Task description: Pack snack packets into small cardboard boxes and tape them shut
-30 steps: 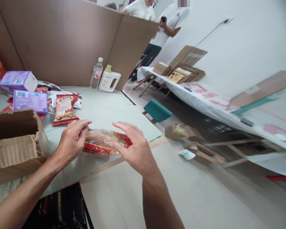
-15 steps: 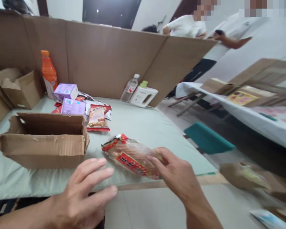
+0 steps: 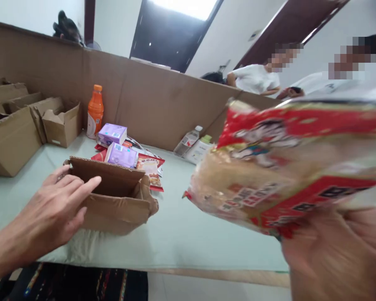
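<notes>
My right hand [image 3: 338, 246] grips a red and clear snack bag [image 3: 269, 167], held up close to the camera at the right. Pale food shows through the plastic, and the bag hides part of the hand. At the left end of an open cardboard box [image 3: 115, 213] is my left hand [image 3: 65, 196], fingers stretched out over its near left corner; whether they touch it I cannot tell. Behind the box lie two purple packs [image 3: 113, 133] and a red and cream snack packet [image 3: 148, 167], among other packets.
An orange drink bottle [image 3: 95, 110] stands against the cardboard partition [image 3: 150, 100]. Farther right are a clear bottle [image 3: 188, 140] and a white jug with a green cap [image 3: 200, 149]. More cardboard boxes [image 3: 15, 138] stand at the left. Other people are beyond the partition.
The snack bag has risen from the table's front toward the camera and to the right, in my right hand. My left hand has moved left to the cardboard box. The view has shifted.
</notes>
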Motion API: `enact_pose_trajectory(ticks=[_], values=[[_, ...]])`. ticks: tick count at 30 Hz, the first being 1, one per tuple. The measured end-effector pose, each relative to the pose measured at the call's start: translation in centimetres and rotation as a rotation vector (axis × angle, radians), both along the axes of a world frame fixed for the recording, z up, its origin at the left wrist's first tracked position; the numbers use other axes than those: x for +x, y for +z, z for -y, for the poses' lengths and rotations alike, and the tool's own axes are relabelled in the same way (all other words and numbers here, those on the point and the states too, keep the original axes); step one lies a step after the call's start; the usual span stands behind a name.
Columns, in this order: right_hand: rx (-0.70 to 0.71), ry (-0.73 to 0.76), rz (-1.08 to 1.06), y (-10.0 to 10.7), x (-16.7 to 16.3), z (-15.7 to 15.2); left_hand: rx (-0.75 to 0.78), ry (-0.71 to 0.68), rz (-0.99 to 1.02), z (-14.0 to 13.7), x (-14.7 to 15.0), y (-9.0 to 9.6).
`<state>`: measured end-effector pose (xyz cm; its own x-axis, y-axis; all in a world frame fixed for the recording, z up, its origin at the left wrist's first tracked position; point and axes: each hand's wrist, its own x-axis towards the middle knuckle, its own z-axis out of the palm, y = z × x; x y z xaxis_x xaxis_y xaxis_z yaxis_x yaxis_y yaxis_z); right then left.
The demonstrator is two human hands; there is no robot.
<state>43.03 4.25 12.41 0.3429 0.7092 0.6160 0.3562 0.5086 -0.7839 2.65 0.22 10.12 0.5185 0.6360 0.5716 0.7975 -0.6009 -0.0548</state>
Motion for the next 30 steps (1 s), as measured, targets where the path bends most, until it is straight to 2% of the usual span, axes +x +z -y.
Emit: enact_pose_trajectory(ticks=[4,7,10,12,17,20,24,26,28,30], values=[[0.037,0.155,-0.287,2.5,-5.7,-1.8,-0.029,-0.036,0.066,2.3,-1.2,0.0],[-0.047,0.312,-0.288,2.7,-9.8,-2.4,-0.05,-0.01,0.074,2.7,-2.0,-0.6],[-0.156,0.412,-0.195,2.0,-12.6,-2.5,-0.018,0.042,0.058,2.5,-2.6,-1.7],[-0.205,0.428,-0.043,1.5,-13.4,-2.3,-0.011,0.06,0.083,2.5,-2.8,-2.4],[-0.29,0.324,0.563,0.9,-14.3,-1.5,-0.069,0.023,0.165,3.3,-3.4,-2.9],[-0.383,0.393,0.899,0.3,-16.3,-1.7,-0.087,0.006,0.19,3.5,-3.7,-2.9],[-0.564,0.582,1.425,-1.6,-19.2,-3.1,-0.097,-0.022,0.202,3.1,-3.8,-3.4],[-0.611,0.655,1.532,-2.3,-19.8,-3.7,-0.077,-0.043,0.229,2.9,-3.8,-3.8],[-0.642,0.671,1.538,-2.3,-19.7,-3.9,-0.051,-0.063,0.27,2.9,-3.9,-4.1],[-0.593,0.65,1.495,-1.8,-19.1,-3.6,-0.039,-0.07,0.311,3.0,-4.0,-4.4]])
